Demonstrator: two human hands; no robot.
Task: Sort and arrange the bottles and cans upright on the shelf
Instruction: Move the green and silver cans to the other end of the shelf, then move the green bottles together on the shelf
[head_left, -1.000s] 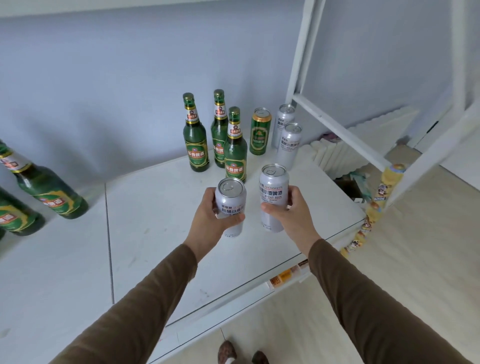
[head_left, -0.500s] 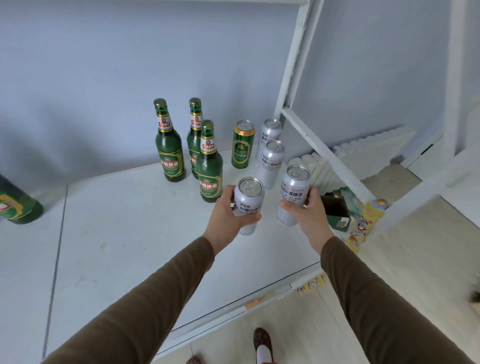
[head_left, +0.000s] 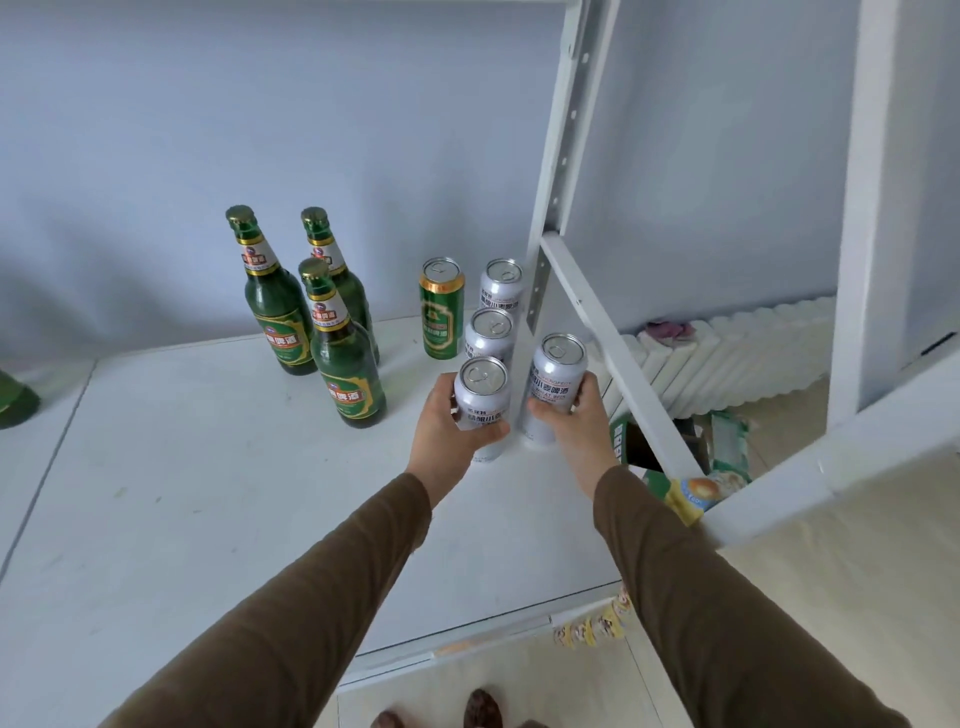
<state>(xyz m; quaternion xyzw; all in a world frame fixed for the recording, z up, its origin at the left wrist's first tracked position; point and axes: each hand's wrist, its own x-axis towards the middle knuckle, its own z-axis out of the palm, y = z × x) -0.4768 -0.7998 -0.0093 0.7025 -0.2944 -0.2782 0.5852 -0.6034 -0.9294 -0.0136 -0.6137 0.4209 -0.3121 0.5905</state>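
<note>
hidden / unclear: a green bottle at the left edge (head_left: 15, 402) is cut off, only its base shows. base of the right-hand silver can (head_left: 553, 384) sits behind the right hand (head_left: 574, 426), so contact with the shelf cannot be told. clutter at centre right beyond the shelf is too blurred to name.

hands: left hand (head_left: 449, 434) grips the left-hand silver can (head_left: 480, 397), fingers curled round its body, can upright. right hand grips the other silver can, also upright, just beside the white upright post (head_left: 558, 171).

standing stock, centre frame: three green bottles (head_left: 340, 345) clustered upright; to their right a green and gold can (head_left: 441, 309), then two silver cans (head_left: 493, 312) in a row directly behind the held left can.

surface: white shelf board (head_left: 208, 493), blue-grey wall behind, pale floor lower right.
</note>
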